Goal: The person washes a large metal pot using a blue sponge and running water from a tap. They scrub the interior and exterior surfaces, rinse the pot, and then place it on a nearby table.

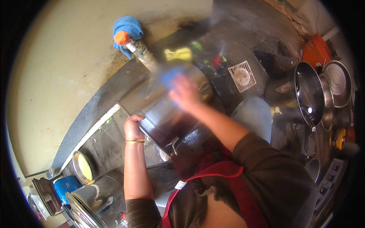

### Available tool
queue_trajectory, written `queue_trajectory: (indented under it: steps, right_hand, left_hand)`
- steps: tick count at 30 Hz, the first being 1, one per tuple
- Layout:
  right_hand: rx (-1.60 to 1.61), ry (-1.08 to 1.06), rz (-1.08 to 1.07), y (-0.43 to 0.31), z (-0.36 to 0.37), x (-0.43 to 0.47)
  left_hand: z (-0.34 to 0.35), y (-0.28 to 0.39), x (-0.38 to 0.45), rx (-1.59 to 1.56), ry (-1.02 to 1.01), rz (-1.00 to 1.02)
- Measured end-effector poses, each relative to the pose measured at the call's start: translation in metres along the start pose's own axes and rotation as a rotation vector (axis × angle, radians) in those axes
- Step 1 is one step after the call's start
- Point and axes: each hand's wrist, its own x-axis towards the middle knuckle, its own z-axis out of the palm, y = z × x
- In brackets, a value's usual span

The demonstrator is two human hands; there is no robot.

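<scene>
A large metal pot (159,114) lies on its side before me, its rim toward the lower left and a wire handle near my apron. My left hand (133,126) grips the rim, thumb on the metal. Against the pot's upper side is my right hand (184,92), blurred, on a blue cloth or scrubber (171,76) that is also blurred. Just beyond the pot's far end lies a yellow bottle or container (179,54). A pipe with an orange cap (121,37) rises by the wall, a blue cloth (129,27) behind it.
A square floor drain (241,76) lies beyond the pot. Right of it stand a deep metal pot (309,91), a lidded vessel (338,79) and an orange container (316,51). At lower left are a bowl with yellow contents (82,167), a blue container (67,186) and stacked metal lids (82,211).
</scene>
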Motion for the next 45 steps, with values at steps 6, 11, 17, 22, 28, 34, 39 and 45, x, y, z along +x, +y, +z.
queue_trajectory:
  steps: [6, 11, 17, 22, 28, 34, 39, 45]
  right_hand:
    - [-0.008, 0.200, 0.395, 0.093, 0.004, 0.027]
    - [0.027, 0.090, 0.117, 0.006, 0.007, -0.003]
    - [0.157, -0.212, -0.304, -0.076, 0.013, 0.007]
    - [-0.065, -0.215, -0.040, -0.010, 0.025, 0.077]
    - [-0.165, -0.108, 0.499, 0.079, 0.011, 0.078]
    - [-0.070, -0.088, 0.744, 0.104, -0.007, 0.066]
    - [-0.119, -0.121, 0.783, 0.112, -0.008, 0.083]
    - [0.247, -0.033, 0.231, 0.053, 0.019, 0.060]
  left_hand:
    - [-0.004, -0.003, 0.012, -0.029, 0.015, -0.048]
    - [0.009, 0.004, 0.011, -0.082, 0.054, -0.066]
    - [0.013, 0.008, 0.001, -0.054, 0.038, 0.009]
    - [-0.008, 0.007, 0.017, -0.029, 0.145, 0.000]
    - [-0.001, 0.011, 0.040, -0.120, 0.063, -0.077]
    - [0.025, 0.015, -0.004, 0.020, -0.366, -0.111]
    - [0.026, -0.018, -0.050, 0.708, -0.577, -0.195]
    - [0.016, -0.008, -0.019, 0.316, -0.177, -0.023]
